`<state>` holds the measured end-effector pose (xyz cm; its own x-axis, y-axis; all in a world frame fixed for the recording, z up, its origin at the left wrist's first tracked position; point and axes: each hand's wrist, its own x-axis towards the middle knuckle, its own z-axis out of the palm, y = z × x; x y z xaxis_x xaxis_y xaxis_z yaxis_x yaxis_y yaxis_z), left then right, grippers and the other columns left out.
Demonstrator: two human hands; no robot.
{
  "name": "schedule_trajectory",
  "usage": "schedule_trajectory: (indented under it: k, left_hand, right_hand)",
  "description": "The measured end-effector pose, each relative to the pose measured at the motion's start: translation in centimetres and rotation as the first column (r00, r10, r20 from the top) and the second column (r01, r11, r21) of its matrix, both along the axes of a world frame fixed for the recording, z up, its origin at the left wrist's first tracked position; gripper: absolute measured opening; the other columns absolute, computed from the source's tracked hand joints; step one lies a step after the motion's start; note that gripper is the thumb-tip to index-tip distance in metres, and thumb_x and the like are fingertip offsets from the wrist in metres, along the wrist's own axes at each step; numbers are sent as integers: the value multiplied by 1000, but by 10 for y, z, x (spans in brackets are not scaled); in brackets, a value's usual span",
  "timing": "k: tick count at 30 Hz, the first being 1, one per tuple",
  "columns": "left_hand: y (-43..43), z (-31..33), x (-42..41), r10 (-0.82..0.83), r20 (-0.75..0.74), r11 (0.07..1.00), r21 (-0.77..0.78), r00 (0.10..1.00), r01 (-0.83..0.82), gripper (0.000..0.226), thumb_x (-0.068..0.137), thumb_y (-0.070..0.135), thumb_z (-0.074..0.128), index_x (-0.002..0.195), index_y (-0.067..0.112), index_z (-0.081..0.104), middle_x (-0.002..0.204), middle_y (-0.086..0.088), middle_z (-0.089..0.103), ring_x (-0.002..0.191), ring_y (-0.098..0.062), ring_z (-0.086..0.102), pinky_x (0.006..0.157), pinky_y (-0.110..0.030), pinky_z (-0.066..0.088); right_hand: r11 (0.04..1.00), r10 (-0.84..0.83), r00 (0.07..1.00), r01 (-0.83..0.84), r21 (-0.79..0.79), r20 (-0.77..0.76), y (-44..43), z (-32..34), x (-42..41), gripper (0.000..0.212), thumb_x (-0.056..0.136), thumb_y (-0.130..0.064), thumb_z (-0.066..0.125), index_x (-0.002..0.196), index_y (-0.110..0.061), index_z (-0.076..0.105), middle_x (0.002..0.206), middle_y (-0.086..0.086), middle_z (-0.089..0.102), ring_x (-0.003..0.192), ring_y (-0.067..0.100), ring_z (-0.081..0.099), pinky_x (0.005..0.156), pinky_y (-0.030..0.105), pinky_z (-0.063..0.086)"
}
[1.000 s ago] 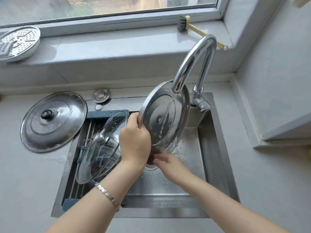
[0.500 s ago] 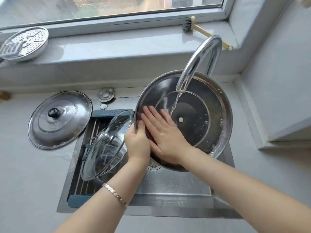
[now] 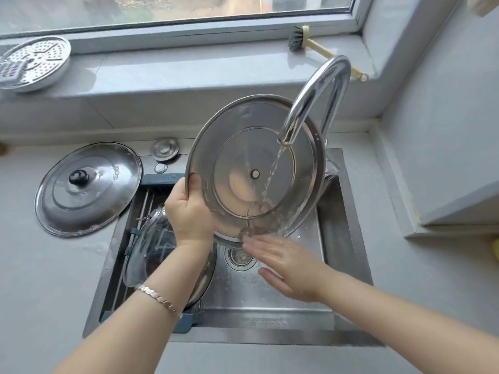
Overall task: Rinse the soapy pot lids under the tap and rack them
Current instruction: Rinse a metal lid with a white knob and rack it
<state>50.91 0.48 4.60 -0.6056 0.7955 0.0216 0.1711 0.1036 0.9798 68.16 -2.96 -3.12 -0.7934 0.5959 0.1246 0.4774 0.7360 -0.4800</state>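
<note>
You are rinsing the steel lid under the tap, left hand gripping its rim, right hand flat and open just below. The glass lid is sitting in the rack; the knobbed lid is waiting on the counter (probably unrinsed).

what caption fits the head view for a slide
Left hand holds a steel lid under the running tap; right hand open below.

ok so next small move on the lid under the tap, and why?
Probably turn the steel lid a little in the left hand, which grips its left rim. The water from the tap lands right of its centre and runs off the lower rim by the open right hand, so the left and upper parts lie outside the flow.
</note>
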Motion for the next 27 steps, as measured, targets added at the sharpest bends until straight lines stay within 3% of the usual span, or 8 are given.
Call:
schedule_trajectory:
  k: [3, 6, 10, 13, 16, 18, 24, 27]
  left_hand:
    - [-4, 2, 9, -35, -29, 999, 16, 999, 36, 44, 97, 18, 46, 55, 17, 34, 55, 2, 30, 48, -3, 27, 50, -21, 25]
    - [-7, 3, 5, -25, -83, 999, 31, 996, 28, 44, 97, 18, 45, 55, 17, 33, 56, 1, 31, 51, -4, 27, 52, -24, 25]
    - [-10, 9, 1, -152, -304, 984, -138, 940, 115, 33, 98, 21, 43, 66, 11, 46, 55, 3, 41, 52, -10, 34, 51, -25, 25]
    - [-9, 17, 16, -302, -343, 901, -408, 890, 148, 18, 93, 2, 36, 101, 8, 50, 79, -10, 59, 71, -28, 49, 59, -31, 31]
    - [-3, 19, 27, -444, -249, 752, -627, 861, 206, 70, 83, -7, 31, 146, 18, 10, 125, -20, 53, 78, -26, 54, 51, -28, 34]
    - [1, 20, 30, -479, -157, 663, -709, 864, 239, 72, 85, -5, 29, 148, 20, 4, 123, -15, 53, 69, -21, 53, 49, -27, 39]
    - [-5, 0, 20, -123, 453, 632, -650, 883, 421, 57, 83, -18, 25, 125, 18, 39, 96, -10, 50, 71, -28, 55, 55, -43, 54]
    - [-14, -23, 12, 24, 632, 730, -541, 775, 418, 66, 78, -24, 26, 127, 20, 40, 102, -12, 50, 80, -28, 52, 60, -40, 52]
  right_hand:
    - [984, 18, 993, -38, -176, -113, -12, 5, -21, 47, 97, -28, 32, 137, -4, 39, 142, 12, 45, 131, 21, 37, 112, 26, 24]
    - [995, -66, 993, 59, -78, -96, -12, -16, -5, 47, 88, -14, 48, 134, -6, 42, 139, 10, 48, 130, 19, 39, 112, 28, 27]
    - [952, -303, 918, 302, 44, 255, -4, -39, 33, 69, 55, -7, 77, 122, -14, 58, 126, 1, 61, 114, 22, 58, 92, 51, 49]
    - [910, -414, 810, 382, 161, 417, -10, -35, 33, 53, 40, -11, 82, 92, -15, 71, 96, -3, 71, 94, 23, 68, 97, 62, 37]
    - [923, -336, 852, 384, -43, 401, -23, -10, 16, 67, 67, -14, 65, 131, -10, 47, 130, 2, 51, 129, 23, 42, 114, 56, 6]
    - [918, -212, 930, 295, -264, 299, -31, 8, 13, 68, 82, -23, 54, 144, -18, 26, 145, -2, 33, 136, 16, 29, 114, 34, 11]
    - [970, -236, 969, 240, -46, 65, -34, 29, 31, 25, 78, -31, 45, 94, -25, 64, 67, -9, 62, 58, 15, 62, 44, 22, 47]
    - [969, -222, 974, 215, 120, 46, -27, 29, 41, 17, 76, -24, 52, 81, -25, 68, 69, -7, 64, 58, 17, 62, 49, 30, 52]
